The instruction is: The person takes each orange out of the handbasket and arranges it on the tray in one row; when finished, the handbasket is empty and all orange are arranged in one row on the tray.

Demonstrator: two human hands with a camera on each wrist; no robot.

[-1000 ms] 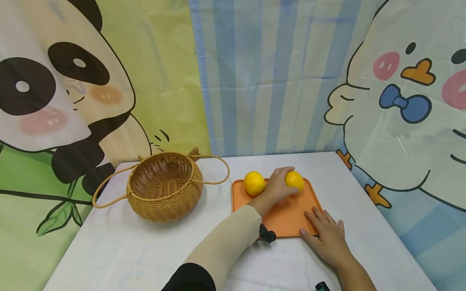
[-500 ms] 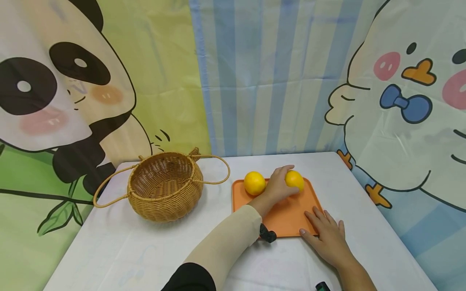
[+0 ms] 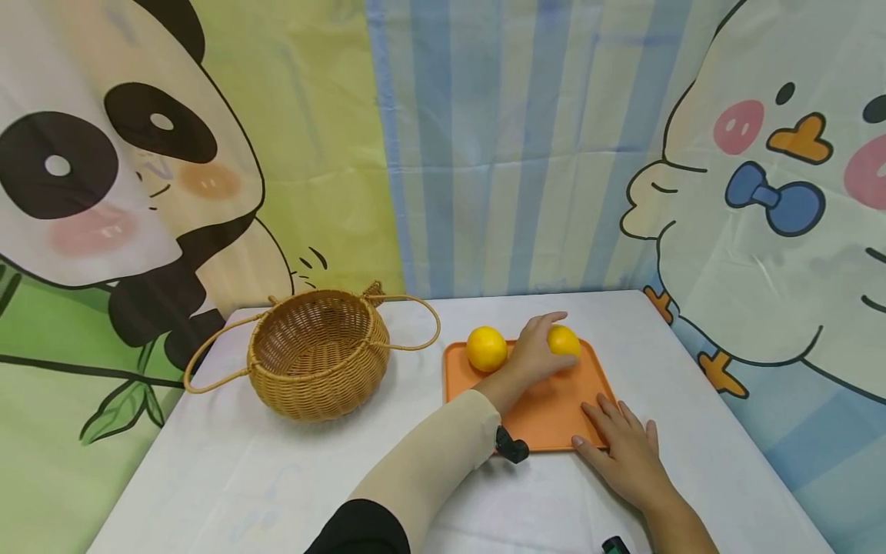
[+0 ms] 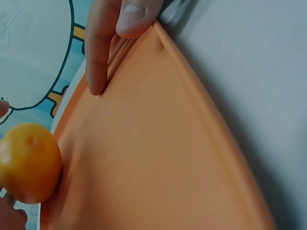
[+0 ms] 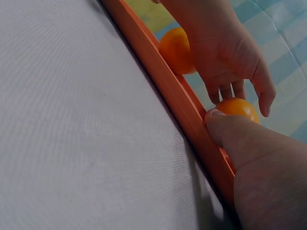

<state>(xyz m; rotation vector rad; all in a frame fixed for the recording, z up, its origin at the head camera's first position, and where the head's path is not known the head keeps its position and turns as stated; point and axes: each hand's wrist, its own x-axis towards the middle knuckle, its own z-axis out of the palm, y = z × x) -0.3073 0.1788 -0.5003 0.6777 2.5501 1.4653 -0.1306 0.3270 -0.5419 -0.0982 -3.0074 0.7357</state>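
In the head view my left hand reaches over the orange tray to the right orange. Its thumb lies before the fruit and its fingers behind; the left wrist view shows a gap between one fingertip and this orange. Whether other fingers touch it is hard to tell. A second orange sits on the tray, left of that hand. My right hand rests with spread fingers on the tray's near right corner, its thumb at the front rim. One finger touches the tray's surface in the left wrist view.
A wicker basket with two loop handles stands on the white table at left. A dark green-tipped object lies at the front edge. Behind the table hangs a cartoon-printed curtain.
The head view has shifted slightly, so everything appears a little further right. Both hands and both oranges keep their places on the tray.
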